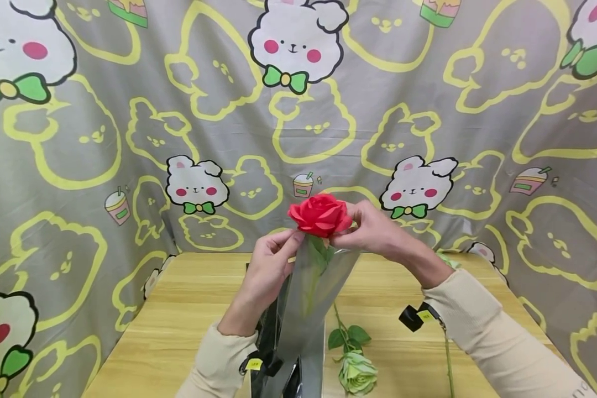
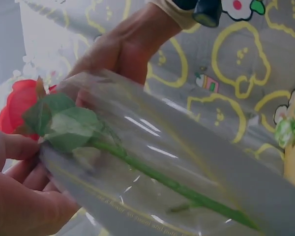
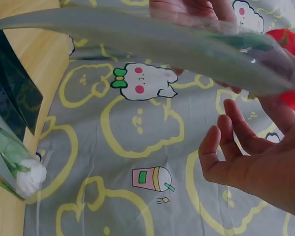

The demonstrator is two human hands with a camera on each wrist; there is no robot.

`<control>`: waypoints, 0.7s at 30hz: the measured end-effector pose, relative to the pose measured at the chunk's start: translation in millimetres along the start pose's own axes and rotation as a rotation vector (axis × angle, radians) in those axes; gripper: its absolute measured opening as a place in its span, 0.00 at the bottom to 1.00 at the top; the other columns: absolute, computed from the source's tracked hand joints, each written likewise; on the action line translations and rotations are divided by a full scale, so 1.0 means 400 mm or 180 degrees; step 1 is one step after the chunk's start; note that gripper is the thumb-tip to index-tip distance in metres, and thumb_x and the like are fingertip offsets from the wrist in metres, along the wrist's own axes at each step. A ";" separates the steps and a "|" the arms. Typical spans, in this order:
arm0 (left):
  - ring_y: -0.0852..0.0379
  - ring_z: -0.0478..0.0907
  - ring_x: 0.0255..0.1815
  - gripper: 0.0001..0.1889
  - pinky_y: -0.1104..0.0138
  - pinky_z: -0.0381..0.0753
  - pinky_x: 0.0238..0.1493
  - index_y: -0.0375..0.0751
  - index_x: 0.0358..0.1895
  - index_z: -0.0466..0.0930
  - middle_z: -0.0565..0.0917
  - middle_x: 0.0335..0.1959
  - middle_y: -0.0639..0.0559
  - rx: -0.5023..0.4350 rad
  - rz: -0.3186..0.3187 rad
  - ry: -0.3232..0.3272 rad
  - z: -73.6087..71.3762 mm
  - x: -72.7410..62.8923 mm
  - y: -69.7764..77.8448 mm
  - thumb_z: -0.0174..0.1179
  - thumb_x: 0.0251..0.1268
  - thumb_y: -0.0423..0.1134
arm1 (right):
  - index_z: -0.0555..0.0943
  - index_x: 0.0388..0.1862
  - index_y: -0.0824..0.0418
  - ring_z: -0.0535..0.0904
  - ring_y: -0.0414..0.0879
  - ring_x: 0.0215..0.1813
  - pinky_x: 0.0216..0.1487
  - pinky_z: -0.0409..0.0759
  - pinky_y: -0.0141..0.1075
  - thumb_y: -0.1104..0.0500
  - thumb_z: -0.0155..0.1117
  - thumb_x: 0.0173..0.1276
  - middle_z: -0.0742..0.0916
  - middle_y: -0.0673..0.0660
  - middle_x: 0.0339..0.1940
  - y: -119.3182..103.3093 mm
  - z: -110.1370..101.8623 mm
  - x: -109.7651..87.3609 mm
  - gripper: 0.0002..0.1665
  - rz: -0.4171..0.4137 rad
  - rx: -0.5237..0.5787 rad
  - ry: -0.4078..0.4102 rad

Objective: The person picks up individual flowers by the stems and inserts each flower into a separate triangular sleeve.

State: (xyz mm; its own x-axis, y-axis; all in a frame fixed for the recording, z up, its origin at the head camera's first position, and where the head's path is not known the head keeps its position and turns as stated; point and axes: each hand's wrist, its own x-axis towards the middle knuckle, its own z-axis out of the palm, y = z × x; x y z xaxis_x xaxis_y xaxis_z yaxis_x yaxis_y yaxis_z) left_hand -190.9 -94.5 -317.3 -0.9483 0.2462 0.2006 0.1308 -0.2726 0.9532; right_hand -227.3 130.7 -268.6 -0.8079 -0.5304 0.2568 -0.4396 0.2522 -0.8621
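A red artificial rose (image 1: 320, 215) stands upright in a clear plastic flower sleeve (image 1: 291, 331), its bloom above the opening. Through the plastic show its leaves (image 2: 71, 123) and green stem (image 2: 172, 184). My left hand (image 1: 272, 257) pinches the sleeve's edge between thumb and index finger, just below the bloom. On the opposite side, my right hand (image 1: 375, 229) pinches the sleeve's rim close against the petals, its other fingers (image 3: 228, 137) spread loosely. The bloom partly covers the right fingertips in the head view.
On the wooden table (image 1: 194, 304) lie a pale green rose (image 1: 358, 373) with its stem toward the back and another stem (image 1: 449, 359) under my right forearm. Dark-edged sleeves (image 1: 268, 331) lie beneath the held one. A white flower (image 3: 30, 177) shows near the table edge. Patterned curtain (image 1: 328, 127) hangs behind.
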 end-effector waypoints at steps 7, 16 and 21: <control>0.62 0.77 0.39 0.17 0.74 0.69 0.26 0.28 0.63 0.80 0.85 0.50 0.46 0.0133 0.0162 0.0185 0.011 -0.005 -0.002 0.56 0.79 0.33 | 0.91 0.39 0.67 0.76 0.54 0.56 0.48 0.84 0.39 0.70 0.76 0.60 0.86 0.60 0.53 -0.016 -0.015 -0.002 0.08 -0.0052 -0.0341 -0.0277; 0.54 0.82 0.53 0.15 0.59 0.84 0.51 0.33 0.60 0.83 0.84 0.52 0.47 -0.0160 0.0350 0.0120 -0.012 -0.007 -0.015 0.53 0.81 0.34 | 0.90 0.52 0.59 0.76 0.51 0.66 0.58 0.79 0.46 0.60 0.75 0.68 0.86 0.55 0.59 -0.088 -0.072 -0.032 0.14 -0.0063 -0.0731 -0.0097; 0.58 0.81 0.38 0.11 0.64 0.82 0.39 0.44 0.46 0.88 0.81 0.35 0.53 -0.0531 0.0416 0.0165 -0.019 0.002 -0.019 0.54 0.80 0.35 | 0.86 0.51 0.59 0.85 0.47 0.50 0.49 0.82 0.37 0.56 0.75 0.68 0.89 0.54 0.47 -0.068 -0.052 -0.085 0.14 0.0063 -0.0648 0.0534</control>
State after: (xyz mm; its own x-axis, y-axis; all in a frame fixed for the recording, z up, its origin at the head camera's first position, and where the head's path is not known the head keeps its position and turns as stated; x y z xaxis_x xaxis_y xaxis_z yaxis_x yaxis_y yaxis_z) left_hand -195.0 -99.4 -326.1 -0.9405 0.1517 0.3041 0.2081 -0.4502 0.8683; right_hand -196.0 158.8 -244.7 -0.8634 -0.3865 0.3243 -0.4793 0.4278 -0.7664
